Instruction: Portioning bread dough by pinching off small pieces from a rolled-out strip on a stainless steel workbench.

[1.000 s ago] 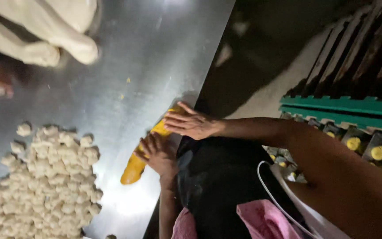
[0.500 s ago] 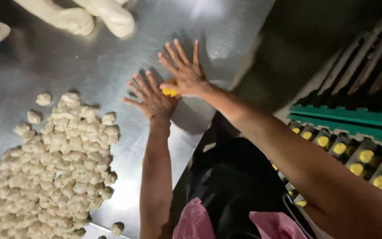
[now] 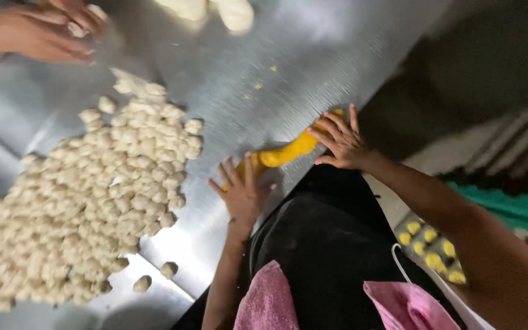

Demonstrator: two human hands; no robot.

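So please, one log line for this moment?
left hand: flat on yellow dough roll | right hand: flat on it | surface: steel table

— Clothing?
— Black garment over the torso [image 3: 325, 244], pink cloth [image 3: 270, 302] showing at the lower edge on both sides, a thin white cord [image 3: 398, 269] looping beside it

— Arms?
— Both bare, no sleeves; left hand [image 3: 242, 195] and right hand [image 3: 343, 143] ungloved, no rings seen

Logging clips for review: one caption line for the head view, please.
Left hand and right hand press flat on a yellow dough roll on a steel table, beside a heap of pale dough pieces.
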